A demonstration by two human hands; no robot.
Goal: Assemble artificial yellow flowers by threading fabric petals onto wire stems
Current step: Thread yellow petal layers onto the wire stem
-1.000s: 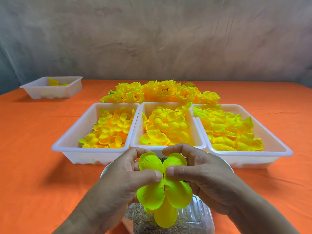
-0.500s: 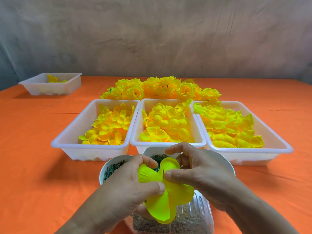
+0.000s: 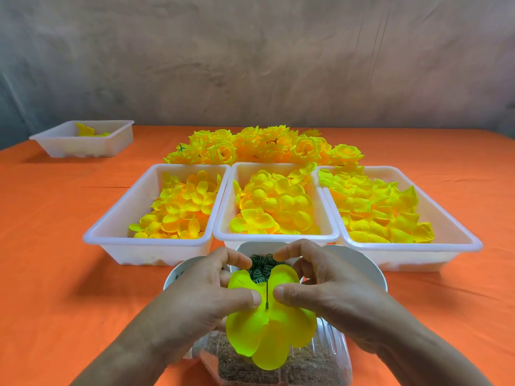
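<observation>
A large yellow fabric petal piece (image 3: 267, 332) is held in front of me, low in the middle of the head view. A thin dark wire stem (image 3: 267, 293) pokes up through its centre. My left hand (image 3: 200, 299) pinches the petal from the left, thumb beside the wire. My right hand (image 3: 326, 293) pinches it from the right, thumb close to the wire. Three white trays of loose yellow petals stand behind: left tray (image 3: 111, 235), middle tray (image 3: 223, 229), right tray (image 3: 462, 240). Finished yellow flowers (image 3: 264, 146) lie in a heap beyond them.
A white bowl (image 3: 370, 268) with small green parts (image 3: 263, 267) sits just behind my hands. Under the petal is a clear plastic box (image 3: 334, 355) of brown material. Far left stands a white tray (image 3: 55, 143) holding a few yellow pieces. An orange cloth (image 3: 55, 274) covers the table.
The petal piece has slid down the wire, so more of the stem now sticks out above its centre. Both hands stayed on the petal, shifting slightly.
</observation>
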